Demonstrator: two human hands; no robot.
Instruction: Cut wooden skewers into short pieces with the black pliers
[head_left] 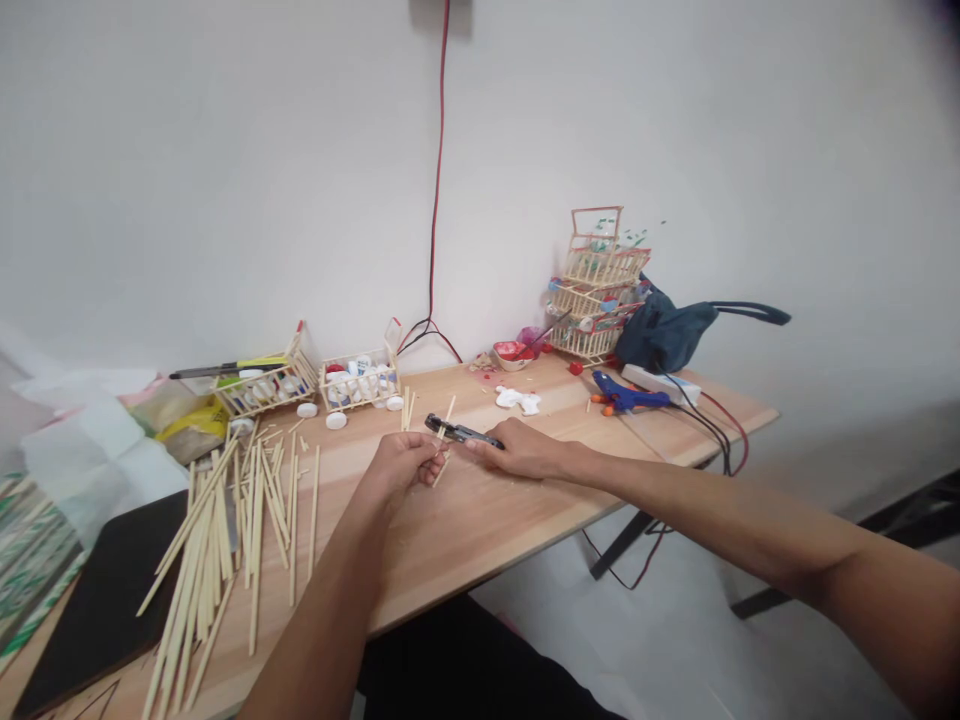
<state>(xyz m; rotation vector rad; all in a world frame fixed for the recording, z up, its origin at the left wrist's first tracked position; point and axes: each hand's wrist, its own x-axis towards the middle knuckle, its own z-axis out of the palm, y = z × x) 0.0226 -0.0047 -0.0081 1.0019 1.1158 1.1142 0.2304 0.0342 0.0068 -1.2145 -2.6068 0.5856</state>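
Pinched in my left hand is a short, thin wooden stick, tilted over the table. My right hand is closed around a black hand cutter whose exact kind I cannot make out. The cutter's dark head lies across the stick, close to my left fingertips; whether it bites into the wood is not clear. A couple of cut stick pieces lie just beyond my left hand. Many more loose wooden sticks are spread at the left.
Two small stick carts hold bottle caps near the wall. Stacked stick baskets, a blue pouch, a blue glue gun and a power strip with cables stand right. A red-stained bowl sits behind. A black board lies left.
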